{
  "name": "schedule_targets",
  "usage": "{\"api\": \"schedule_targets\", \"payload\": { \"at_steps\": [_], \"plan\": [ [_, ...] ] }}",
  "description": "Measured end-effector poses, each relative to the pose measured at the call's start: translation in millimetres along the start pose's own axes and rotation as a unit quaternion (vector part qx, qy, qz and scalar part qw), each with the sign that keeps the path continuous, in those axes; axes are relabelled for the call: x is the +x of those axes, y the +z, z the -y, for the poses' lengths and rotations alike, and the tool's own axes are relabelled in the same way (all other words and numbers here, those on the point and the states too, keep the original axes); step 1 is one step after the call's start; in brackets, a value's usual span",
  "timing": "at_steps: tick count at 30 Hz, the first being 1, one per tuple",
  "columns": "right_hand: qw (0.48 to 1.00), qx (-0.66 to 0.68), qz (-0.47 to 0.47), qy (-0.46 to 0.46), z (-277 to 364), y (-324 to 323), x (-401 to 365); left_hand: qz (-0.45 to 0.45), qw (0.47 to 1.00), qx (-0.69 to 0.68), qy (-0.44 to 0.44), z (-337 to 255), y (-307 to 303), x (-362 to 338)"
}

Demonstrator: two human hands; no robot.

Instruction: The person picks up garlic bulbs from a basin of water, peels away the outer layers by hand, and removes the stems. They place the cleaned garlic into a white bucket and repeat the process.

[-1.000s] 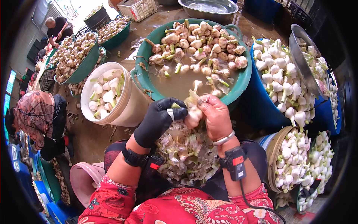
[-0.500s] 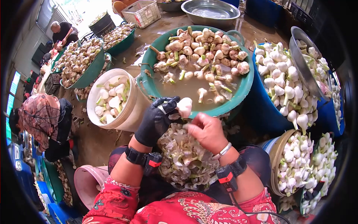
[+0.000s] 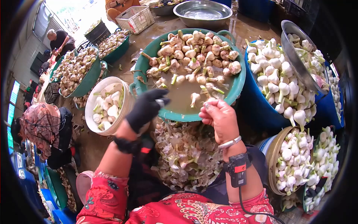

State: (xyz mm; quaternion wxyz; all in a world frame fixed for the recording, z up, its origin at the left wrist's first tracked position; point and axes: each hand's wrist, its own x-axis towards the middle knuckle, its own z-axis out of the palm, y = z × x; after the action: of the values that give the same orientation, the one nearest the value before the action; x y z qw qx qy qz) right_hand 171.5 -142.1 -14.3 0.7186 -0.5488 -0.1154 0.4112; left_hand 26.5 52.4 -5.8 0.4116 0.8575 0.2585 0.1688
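My left hand (image 3: 146,107), in a black glove, is over the near left rim of a green tub (image 3: 242,84). Motion smears its fingers, a pale band shows on one, and no bulb is visible in it. My bare right hand (image 3: 220,116) is at the tub's near right rim. Its fingers are pinched together, with a small greyish bit at their tips that I cannot make out. Garlic bulbs (image 3: 194,63) with cut stems lie in the tub's murky water. Below my hands is a heap of garlic skins (image 3: 186,156). A white bucket (image 3: 126,102) of peeled garlic stands left.
At right are a blue barrel (image 3: 257,112) of clean garlic, a tilted metal basin (image 3: 298,56) and a beige bucket (image 3: 274,164) of bulbs. A water-filled metal basin (image 3: 203,23) and a white crate (image 3: 136,23) stand behind. A person (image 3: 41,125) bends at left.
The white garlic bulb seen in my left hand no longer shows there. That hand has moved left and away from the right one. My right hand has shifted right and slightly up.
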Motion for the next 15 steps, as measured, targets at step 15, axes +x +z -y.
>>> {"api": "schedule_targets", "payload": {
  "at_steps": [15],
  "plan": [
    [0.993,-0.078,-0.002,-0.09,9,-23,8,0.162,0.981,0.005,-0.106,13,67,52]
  ]
}}
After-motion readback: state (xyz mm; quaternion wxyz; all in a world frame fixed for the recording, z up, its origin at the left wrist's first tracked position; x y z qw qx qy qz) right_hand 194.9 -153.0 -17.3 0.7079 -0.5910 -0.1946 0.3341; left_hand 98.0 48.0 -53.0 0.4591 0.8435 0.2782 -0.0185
